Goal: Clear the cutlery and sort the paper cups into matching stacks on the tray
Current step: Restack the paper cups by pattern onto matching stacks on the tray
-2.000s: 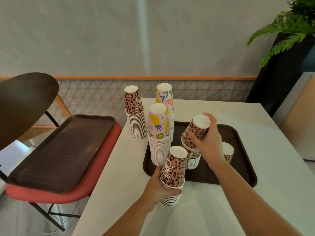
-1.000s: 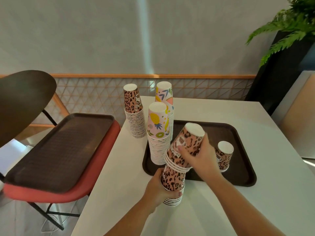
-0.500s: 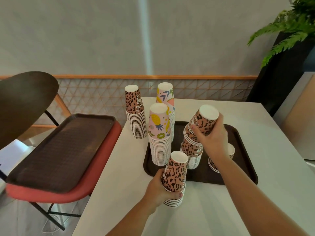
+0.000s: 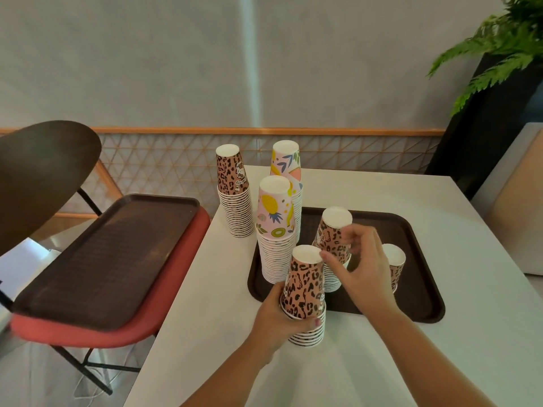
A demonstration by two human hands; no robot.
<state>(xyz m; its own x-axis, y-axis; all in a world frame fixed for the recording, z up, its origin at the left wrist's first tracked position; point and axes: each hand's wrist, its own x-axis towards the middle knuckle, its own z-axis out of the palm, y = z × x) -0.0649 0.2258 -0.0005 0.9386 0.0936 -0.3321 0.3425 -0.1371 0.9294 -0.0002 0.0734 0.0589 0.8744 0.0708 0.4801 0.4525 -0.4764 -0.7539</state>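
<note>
A brown tray [image 4: 417,304] lies on the white table. On it stand a tall fruit-print cup stack [image 4: 274,230], a leaf-print stack [image 4: 286,165] behind it, a leopard-print stack [image 4: 332,233] and a short leopard stack [image 4: 395,259] at the right. Another leopard stack [image 4: 233,195] stands on the table, left of the tray. My left hand [image 4: 279,318] grips a leopard stack [image 4: 305,292] on the table at the tray's front edge. My right hand [image 4: 363,268] hovers with fingers apart between that stack's top and the tray's leopard stack, holding nothing. No cutlery is in view.
A red-seated chair [image 4: 88,333] at the left carries a second brown tray [image 4: 102,254]. A fern [image 4: 499,48] in a black planter stands at the far right. The table's left edge runs close to the held stack.
My right hand has set its leopard cups down on the tray's leopard stack, let go, and drawn back toward the stack that my left hand holds. The left hand has stayed put.
</note>
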